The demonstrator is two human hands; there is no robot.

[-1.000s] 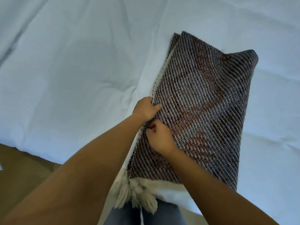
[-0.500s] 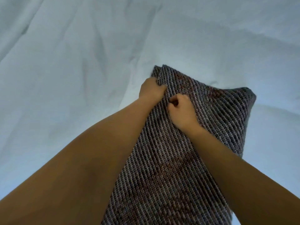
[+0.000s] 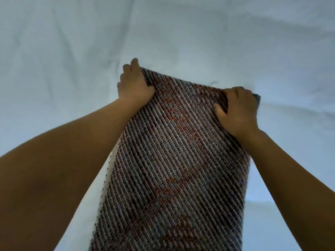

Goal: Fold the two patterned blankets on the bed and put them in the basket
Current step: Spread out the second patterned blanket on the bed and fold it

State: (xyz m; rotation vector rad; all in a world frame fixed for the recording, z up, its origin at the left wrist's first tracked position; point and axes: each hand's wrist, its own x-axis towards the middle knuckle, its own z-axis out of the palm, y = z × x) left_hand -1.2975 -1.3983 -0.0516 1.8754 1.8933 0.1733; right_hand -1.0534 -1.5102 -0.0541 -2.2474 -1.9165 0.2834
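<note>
A long, narrow strip of dark woven blanket with a diagonal rib and rust-red patterning (image 3: 181, 160) lies stretched out on the pale, wrinkled bed sheet (image 3: 63, 51), running from the near edge of the view away to the two hands that hold its far end. The left hand (image 3: 135, 84) is closed around the far left corner, thumb on top of the cloth and fingers curled around its edge; the right hand (image 3: 237, 109) is clamped on the far right corner, fingers spread over the top and wrapped over the edge. Between the hands the far edge looks fairly straight and taut. Along the left side, below the left forearm, a thin pale border with dark stitching (image 3: 105, 182) peeks out from under the top layer, which suggests the cloth is already doubled lengthwise. By my reading, the step in hand is the folding of one blanket: the strip has been narrowed and now needs shortening. The next move would likely call for lifting both far corners together and carrying them back toward the body to meet the near end, keeping the hands level so the side edges stay lined up and the under layer does not slide out further on the left. The near end lies out of view, so I cannot tell how square it is. No second blanket and no basket show here.
</note>
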